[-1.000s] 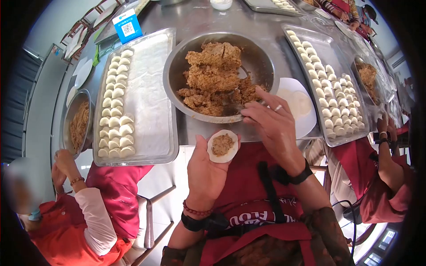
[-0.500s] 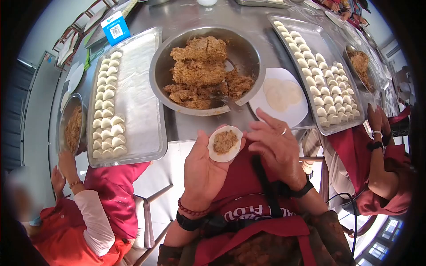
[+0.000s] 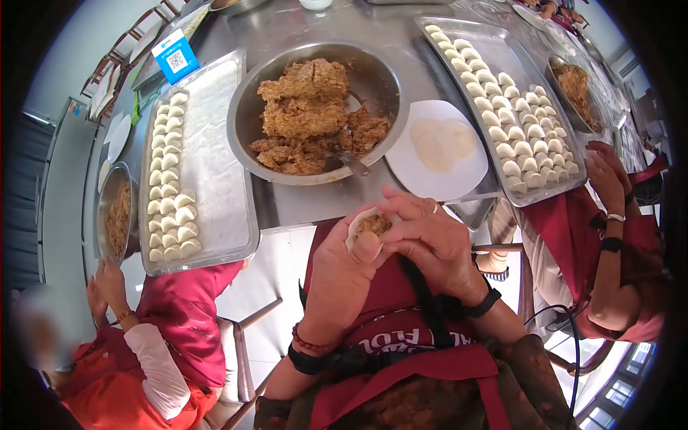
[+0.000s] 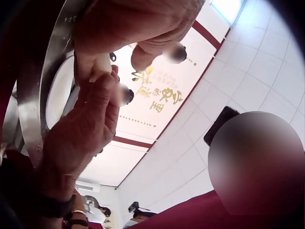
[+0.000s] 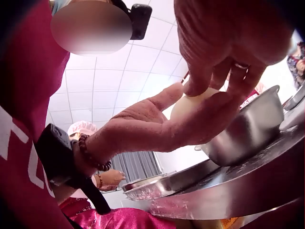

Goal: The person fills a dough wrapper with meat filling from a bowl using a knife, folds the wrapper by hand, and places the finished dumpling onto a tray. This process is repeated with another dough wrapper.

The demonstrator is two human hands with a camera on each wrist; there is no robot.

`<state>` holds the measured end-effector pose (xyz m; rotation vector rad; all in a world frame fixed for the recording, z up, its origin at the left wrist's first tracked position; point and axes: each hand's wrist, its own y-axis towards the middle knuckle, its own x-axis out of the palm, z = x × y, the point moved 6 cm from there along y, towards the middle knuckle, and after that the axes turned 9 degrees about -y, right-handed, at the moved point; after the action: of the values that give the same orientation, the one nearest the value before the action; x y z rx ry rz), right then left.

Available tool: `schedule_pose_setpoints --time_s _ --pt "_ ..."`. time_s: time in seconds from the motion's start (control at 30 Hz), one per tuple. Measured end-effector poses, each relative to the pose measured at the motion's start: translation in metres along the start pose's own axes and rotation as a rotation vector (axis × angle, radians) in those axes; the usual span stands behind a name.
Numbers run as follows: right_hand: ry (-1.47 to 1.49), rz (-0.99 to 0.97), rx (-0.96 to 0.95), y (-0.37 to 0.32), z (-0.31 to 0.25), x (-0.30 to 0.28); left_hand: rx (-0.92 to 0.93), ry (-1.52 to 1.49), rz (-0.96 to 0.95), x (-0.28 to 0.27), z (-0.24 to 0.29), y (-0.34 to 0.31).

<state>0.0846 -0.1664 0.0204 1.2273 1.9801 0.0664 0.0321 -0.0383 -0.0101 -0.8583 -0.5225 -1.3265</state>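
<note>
A round dumpling wrapper (image 3: pixel 354 228) with brown filling (image 3: pixel 373 225) in its middle is held between both hands, its sides raised around the filling. My left hand (image 3: pixel 341 274) cradles it from the left, thumb curled over the near edge. From the right, my right hand (image 3: pixel 438 247) pinches the wrapper's edge with thumb and fingers. In the right wrist view the pale dough (image 5: pixel 187 107) shows between the fingers of both hands. Just beyond the hands stands a steel bowl (image 3: pixel 240 136) of filling, a metal utensil handle (image 3: pixel 355 164) leaning over its near rim.
On a white plate (image 3: pixel 424 188) right of the bowl lie several flat wrappers (image 3: pixel 438 147). Metal trays with rows of folded dumplings flank the bowl, one left (image 3: pixel 215 150) and one right (image 3: pixel 527 66). A blue QR card (image 3: pixel 174 57) stands behind the left tray. People sit at both sides.
My right hand has come from the bowl's near rim down to the wrapper and now pinches its edge. The wrapper, flat on my left palm before, is now partly folded up, with the left thumb over it.
</note>
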Motion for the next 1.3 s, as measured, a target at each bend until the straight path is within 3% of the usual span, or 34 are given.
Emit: schedule_pose_setpoints --time_s 0.1,0.47,0.6,0.67,0.77,0.87,1.07,1.3 --pt "0.108 0.031 0.118 -0.001 0.007 -0.002 0.027 0.135 -0.092 0.008 -0.007 -0.001" --pt "0.379 0.106 0.335 -0.005 0.016 0.004 0.125 0.382 0.033 0.008 -0.01 -0.001" --pt "0.363 0.124 0.271 -0.002 0.015 0.006 0.157 0.471 0.083 0.011 -0.003 -0.004" --pt "0.353 0.147 0.231 -0.002 0.016 0.007 0.177 0.403 0.082 0.005 -0.004 -0.003" --pt "0.619 0.157 0.436 -0.01 0.017 0.01 0.26 0.286 0.104 0.002 0.001 -0.006" --pt "0.592 0.083 0.52 -0.011 0.018 0.012 0.324 0.205 0.058 0.002 0.005 -0.006" --pt "1.134 0.004 0.656 -0.017 0.018 0.031 0.385 0.171 0.02 0.008 0.006 -0.007" --pt "1.127 0.102 0.666 -0.018 0.022 0.034 0.367 0.179 0.008 0.005 -0.001 -0.007"
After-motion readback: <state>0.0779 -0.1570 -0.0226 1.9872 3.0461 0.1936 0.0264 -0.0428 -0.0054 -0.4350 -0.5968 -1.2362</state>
